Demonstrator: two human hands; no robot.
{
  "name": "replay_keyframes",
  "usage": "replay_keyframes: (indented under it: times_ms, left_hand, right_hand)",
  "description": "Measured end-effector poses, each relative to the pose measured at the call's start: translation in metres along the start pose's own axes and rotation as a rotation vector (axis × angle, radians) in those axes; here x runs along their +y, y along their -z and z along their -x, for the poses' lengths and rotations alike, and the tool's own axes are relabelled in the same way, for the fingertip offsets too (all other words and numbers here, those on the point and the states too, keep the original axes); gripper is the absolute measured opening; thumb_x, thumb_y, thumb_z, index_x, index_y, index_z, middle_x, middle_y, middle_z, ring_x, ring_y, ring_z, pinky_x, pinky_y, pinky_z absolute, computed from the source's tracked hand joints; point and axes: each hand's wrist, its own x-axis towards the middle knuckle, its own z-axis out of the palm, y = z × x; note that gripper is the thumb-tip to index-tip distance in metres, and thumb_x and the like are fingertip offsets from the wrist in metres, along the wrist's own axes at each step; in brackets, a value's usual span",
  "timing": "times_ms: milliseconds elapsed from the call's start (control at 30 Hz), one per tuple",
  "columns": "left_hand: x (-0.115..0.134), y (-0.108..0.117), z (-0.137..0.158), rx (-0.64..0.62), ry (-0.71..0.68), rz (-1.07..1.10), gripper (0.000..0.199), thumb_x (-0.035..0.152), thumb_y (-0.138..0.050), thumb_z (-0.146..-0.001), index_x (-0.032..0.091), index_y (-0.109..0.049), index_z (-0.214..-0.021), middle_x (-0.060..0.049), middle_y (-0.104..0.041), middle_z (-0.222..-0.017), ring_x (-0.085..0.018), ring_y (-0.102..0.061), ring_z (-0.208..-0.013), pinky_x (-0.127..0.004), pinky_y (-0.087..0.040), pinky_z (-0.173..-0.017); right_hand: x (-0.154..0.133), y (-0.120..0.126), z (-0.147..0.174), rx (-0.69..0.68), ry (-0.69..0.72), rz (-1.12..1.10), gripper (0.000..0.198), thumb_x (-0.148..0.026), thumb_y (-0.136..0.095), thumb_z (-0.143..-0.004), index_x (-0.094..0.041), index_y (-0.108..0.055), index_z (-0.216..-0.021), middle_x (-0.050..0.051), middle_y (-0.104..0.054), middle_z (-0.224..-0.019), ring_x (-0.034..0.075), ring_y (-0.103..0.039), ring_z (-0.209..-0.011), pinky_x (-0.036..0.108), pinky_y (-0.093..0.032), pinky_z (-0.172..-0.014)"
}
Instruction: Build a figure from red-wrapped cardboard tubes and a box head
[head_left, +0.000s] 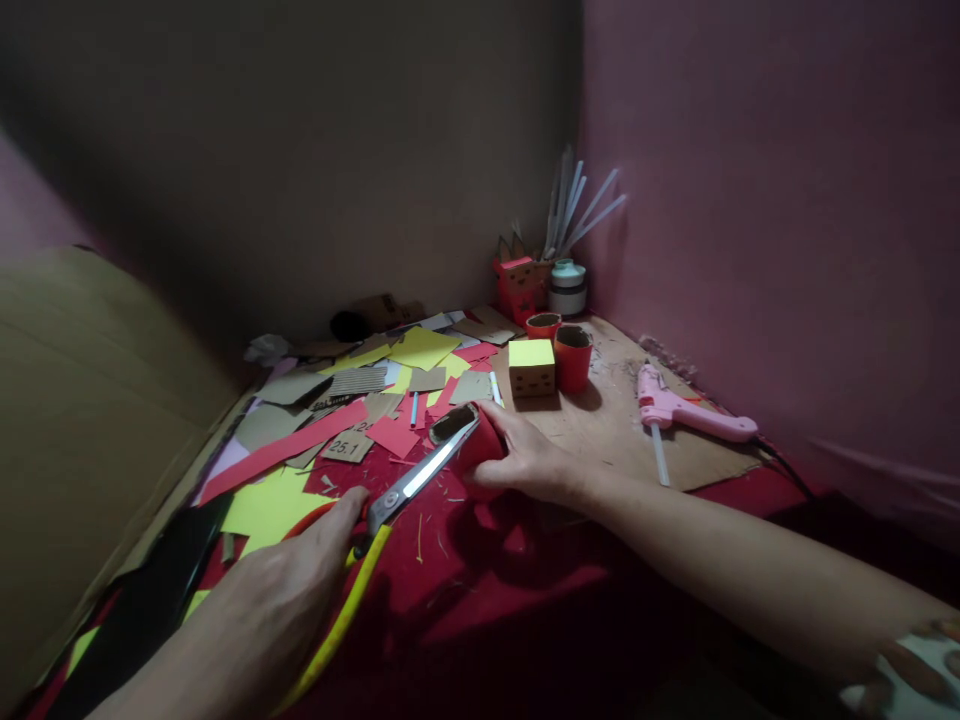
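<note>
My left hand [300, 570] is closed on the handles of a pair of scissors [409, 480] with red and yellow grips. Its blades lie together or nearly so and reach the rim of a red-covered cardboard tube [484, 450]. My right hand [529, 455] wraps around that tube from the right, with the tube's open brown end facing up and to the left. Whether a blade is inside the tube's wall or only against its rim, I cannot tell. Beyond my right hand stand a small cardboard box with a yellow top [531, 368] and a red tube [574, 360].
Paper and cardboard scraps [349, 400] cover the left of the red cloth [465, 570]. A pink glue gun [686, 405] lies on a cardboard sheet [600, 440] at right, its cord trailing off. Behind are a lidded jar [568, 288], a red box [517, 288] and glue sticks [577, 205].
</note>
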Motion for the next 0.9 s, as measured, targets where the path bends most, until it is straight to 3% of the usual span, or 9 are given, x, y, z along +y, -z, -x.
replay_keyframes:
  times_ms: [67,133,300,500,700,900]
  left_hand:
    - [-0.004,-0.002,0.001,-0.111,-0.039,-0.080,0.059,0.017,-0.023,-0.088,-0.001,-0.042,-0.141,-0.025,-0.069,-0.115,-0.032,-0.074,-0.078,-0.042,-0.060,-0.064]
    - [-0.004,-0.002,0.001,-0.172,0.018,-0.087,0.061,0.020,-0.022,-0.090,0.000,-0.033,-0.146,-0.026,-0.063,-0.126,-0.034,-0.073,-0.090,-0.043,-0.060,-0.071]
    - [0.003,0.001,-0.001,-0.195,0.129,0.021,0.063,0.030,-0.023,-0.094,0.004,-0.021,-0.151,-0.022,-0.044,-0.147,-0.033,-0.054,-0.126,-0.044,-0.052,-0.095]
    - [0.010,0.007,-0.007,-0.181,0.130,0.085,0.067,0.038,-0.026,-0.094,0.004,-0.021,-0.151,-0.022,-0.047,-0.145,-0.034,-0.055,-0.125,-0.047,-0.050,-0.098]
    - [0.023,0.013,-0.013,-0.161,0.113,0.064,0.067,0.023,-0.024,-0.083,-0.008,-0.041,-0.140,-0.027,-0.058,-0.132,-0.036,-0.064,-0.112,-0.047,-0.055,-0.091]
    - [0.028,0.012,-0.016,-0.147,0.163,0.027,0.069,0.023,-0.024,-0.078,-0.008,-0.048,-0.135,-0.028,-0.066,-0.119,-0.037,-0.070,-0.098,-0.048,-0.059,-0.080]
  right_hand:
    - [-0.001,0.001,-0.002,0.015,-0.013,-0.029,0.036,-0.017,-0.072,-0.060,-0.019,-0.055,-0.091,-0.001,-0.061,-0.079,0.015,-0.057,-0.069,0.027,-0.047,-0.059]
    - [-0.002,0.001,-0.003,0.031,-0.034,-0.029,0.037,-0.020,-0.076,-0.058,-0.018,-0.056,-0.089,-0.001,-0.061,-0.078,0.014,-0.056,-0.068,0.028,-0.047,-0.061]
    - [-0.001,0.001,-0.005,0.023,0.008,-0.034,0.039,-0.021,-0.081,-0.056,-0.016,-0.059,-0.088,0.000,-0.061,-0.083,0.015,-0.057,-0.073,0.029,-0.049,-0.067]
    - [0.001,0.001,-0.005,-0.023,0.050,0.001,0.039,-0.020,-0.081,-0.055,-0.017,-0.060,-0.088,0.001,-0.061,-0.087,0.018,-0.059,-0.080,0.031,-0.051,-0.072]
    - [0.006,0.001,-0.007,-0.071,0.094,0.044,0.041,-0.021,-0.080,-0.056,-0.017,-0.062,-0.092,0.002,-0.064,-0.089,0.020,-0.060,-0.084,0.034,-0.050,-0.079]
    - [0.008,-0.001,-0.008,-0.056,0.144,0.025,0.047,-0.018,-0.080,-0.057,-0.017,-0.060,-0.099,0.001,-0.066,-0.093,0.020,-0.062,-0.087,0.034,-0.050,-0.084]
